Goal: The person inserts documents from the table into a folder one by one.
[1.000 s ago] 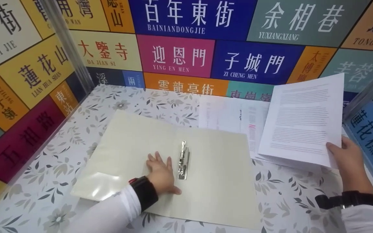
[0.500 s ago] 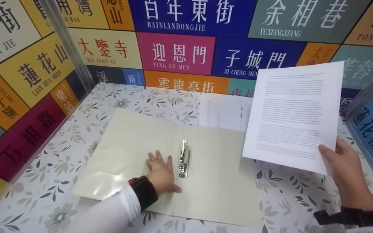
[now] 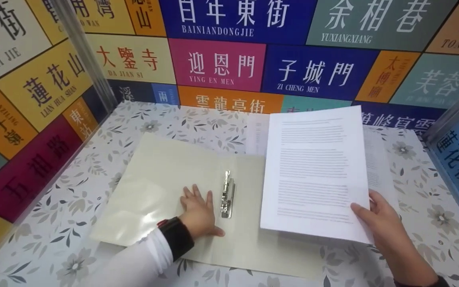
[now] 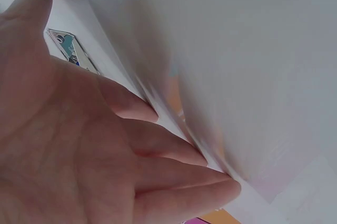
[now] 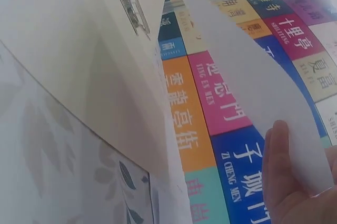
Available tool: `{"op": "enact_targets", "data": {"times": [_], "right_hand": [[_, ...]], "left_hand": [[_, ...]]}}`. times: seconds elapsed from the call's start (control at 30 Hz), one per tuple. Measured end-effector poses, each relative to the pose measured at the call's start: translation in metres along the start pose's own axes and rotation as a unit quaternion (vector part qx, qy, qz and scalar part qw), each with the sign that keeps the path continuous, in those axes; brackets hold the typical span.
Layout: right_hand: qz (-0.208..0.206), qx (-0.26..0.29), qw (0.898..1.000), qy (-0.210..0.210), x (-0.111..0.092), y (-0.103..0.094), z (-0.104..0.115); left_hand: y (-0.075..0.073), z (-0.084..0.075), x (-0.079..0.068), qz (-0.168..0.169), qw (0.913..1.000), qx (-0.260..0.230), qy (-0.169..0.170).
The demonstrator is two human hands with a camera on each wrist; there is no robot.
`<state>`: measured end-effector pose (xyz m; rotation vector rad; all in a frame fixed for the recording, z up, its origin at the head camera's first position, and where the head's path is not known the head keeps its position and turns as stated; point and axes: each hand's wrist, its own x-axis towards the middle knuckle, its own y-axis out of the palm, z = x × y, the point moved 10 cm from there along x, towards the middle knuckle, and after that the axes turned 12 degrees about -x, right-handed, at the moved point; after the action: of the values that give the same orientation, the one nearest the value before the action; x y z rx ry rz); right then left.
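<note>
A cream file folder (image 3: 165, 171) lies spread out on the table, a metal clip (image 3: 226, 195) fixed near its fold. My left hand (image 3: 198, 213) rests flat on the left cover beside the clip, fingers spread. In the left wrist view its straight fingers (image 4: 174, 150) lie along the folder's surface. Printed paper sheets (image 3: 313, 175) are pinched at their lower right edge by my right hand (image 3: 385, 223), tilted above the folder's right cover. The right wrist view shows the sheets (image 5: 253, 77) edge-on, with fingers behind them and the clip (image 5: 131, 8) farther off.
More printed papers (image 3: 377, 163) lie on the table behind the held sheets, partly hidden by them. A leaf-patterned cloth (image 3: 432, 191) covers the table. Panels with coloured street-name signs (image 3: 221, 63) stand along the back and both sides.
My right hand has carried the sheets leftward from the table's right side, first up and then lower, over the folder's right cover. The left hand has stayed in place.
</note>
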<state>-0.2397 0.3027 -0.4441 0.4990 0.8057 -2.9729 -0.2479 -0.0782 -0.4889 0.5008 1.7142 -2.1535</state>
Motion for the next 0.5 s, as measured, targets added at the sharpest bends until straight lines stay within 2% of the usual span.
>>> {"op": "enact_targets", "data": {"times": [0.27,0.5], "right_hand": [[0.016,0.009,1.0,0.021,-0.005,0.042,-0.006],[0.034,-0.013,0.999,0.028,-0.004,0.072,-0.013]], "left_hand": [[-0.004,-0.002,-0.002,-0.012,0.9999,-0.012,0.005],[-0.003,-0.001,-0.002,-0.008,0.9992,-0.037,0.007]]}}
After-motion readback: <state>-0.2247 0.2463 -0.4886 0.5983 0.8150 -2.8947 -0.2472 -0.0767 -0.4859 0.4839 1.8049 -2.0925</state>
